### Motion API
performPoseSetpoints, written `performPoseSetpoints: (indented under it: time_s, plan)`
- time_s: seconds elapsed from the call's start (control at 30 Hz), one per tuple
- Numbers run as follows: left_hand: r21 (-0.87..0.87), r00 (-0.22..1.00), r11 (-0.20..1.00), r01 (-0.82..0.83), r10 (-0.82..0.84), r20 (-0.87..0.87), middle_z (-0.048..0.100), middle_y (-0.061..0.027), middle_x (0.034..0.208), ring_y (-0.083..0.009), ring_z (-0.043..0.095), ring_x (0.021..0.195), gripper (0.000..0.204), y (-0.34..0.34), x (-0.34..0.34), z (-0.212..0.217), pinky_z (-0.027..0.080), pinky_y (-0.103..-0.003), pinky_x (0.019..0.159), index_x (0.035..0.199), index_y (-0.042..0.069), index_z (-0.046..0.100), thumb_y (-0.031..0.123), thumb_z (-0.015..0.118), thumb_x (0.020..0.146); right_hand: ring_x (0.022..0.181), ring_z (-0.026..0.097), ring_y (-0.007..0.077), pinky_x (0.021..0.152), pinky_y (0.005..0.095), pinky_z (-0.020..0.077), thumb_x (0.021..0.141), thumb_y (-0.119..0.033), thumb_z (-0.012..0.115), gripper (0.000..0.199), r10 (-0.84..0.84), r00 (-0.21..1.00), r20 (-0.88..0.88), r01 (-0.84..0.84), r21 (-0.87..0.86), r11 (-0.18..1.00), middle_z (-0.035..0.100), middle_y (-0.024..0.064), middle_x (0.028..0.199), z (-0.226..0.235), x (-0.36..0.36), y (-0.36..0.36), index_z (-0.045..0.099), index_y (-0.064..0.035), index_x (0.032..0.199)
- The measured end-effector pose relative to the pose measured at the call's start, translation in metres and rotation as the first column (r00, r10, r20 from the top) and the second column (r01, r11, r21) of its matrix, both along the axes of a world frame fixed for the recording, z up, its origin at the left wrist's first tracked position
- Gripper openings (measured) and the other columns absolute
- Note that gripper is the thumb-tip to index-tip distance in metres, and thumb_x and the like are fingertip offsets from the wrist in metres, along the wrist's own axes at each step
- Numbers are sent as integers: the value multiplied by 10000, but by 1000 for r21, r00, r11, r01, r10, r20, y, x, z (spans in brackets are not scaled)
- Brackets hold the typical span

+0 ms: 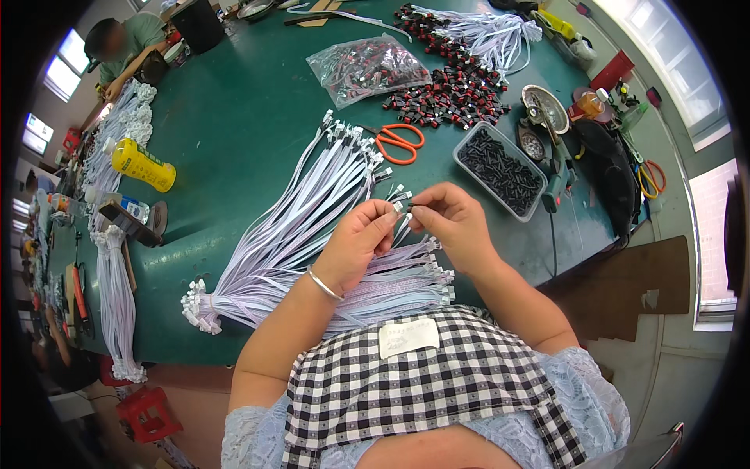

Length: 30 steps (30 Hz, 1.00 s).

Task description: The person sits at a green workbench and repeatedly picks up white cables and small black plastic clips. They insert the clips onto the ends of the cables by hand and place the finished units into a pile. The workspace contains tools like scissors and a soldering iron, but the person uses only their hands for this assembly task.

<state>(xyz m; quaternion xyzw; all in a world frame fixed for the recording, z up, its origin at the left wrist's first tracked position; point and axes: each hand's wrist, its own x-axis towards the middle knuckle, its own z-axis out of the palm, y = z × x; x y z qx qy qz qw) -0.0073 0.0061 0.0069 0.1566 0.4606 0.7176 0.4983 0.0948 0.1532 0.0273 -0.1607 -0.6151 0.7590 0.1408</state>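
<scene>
While left grip [363, 233] pinches white connector [398, 207] | right grip [453, 220] pinches black piece [412, 206] | handwritten label [409, 338] on apron [422, 391]

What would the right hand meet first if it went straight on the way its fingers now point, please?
Probably the small white connector in the left hand, just ahead of the right hand, though depth there is hard to judge.
</scene>
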Motion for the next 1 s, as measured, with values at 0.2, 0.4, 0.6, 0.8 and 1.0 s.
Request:
performPoseSetpoints:
  time_s: [0.2,0.4,0.6,0.8,1.0]
  plan:
    - [-7,1000,1000,-1,1,8,518,29,717,-56,456,610,121,0,0,1,367,-177,548,959,74,558,191,552,932,769,618,101,680,223,517,862,-17,612,119,8,1000,29,-11,86,996,615,47,884,-2,0,0,579,11,973]
    - [-3,1000,1000,-6,6,-9,517,33,706,-55,452,606,116,0,-1,0,363,-176,547,954,78,558,192,556,929,788,620,110,721,233,524,849,26,597,114,8,1000,20,-13,234,972,606,56,895,-2,2,-2,580,13,961]
    - [-18,999,1000,-21,20,-29,518,33,707,-54,449,606,115,1,0,2,359,-173,547,953,78,557,189,560,925,779,606,113,700,241,490,805,5,631,117,16,999,-31,-2,415,910,611,62,884,-6,1,0,625,12,921]
    - [-2,999,1000,-24,24,-24,521,32,710,-54,451,610,106,0,-1,-1,360,-173,550,953,78,557,181,555,926,798,629,127,698,240,494,820,22,610,122,-3,998,-70,24,294,955,606,78,914,-9,2,-2,616,14,942]
    - [-4,999,1000,-19,19,-51,519,33,707,-53,448,614,103,1,0,2,356,-170,552,952,78,558,177,557,925,808,633,122,705,236,503,828,33,603,119,19,999,-30,-8,328,945,601,74,913,-6,2,0,614,19,946]
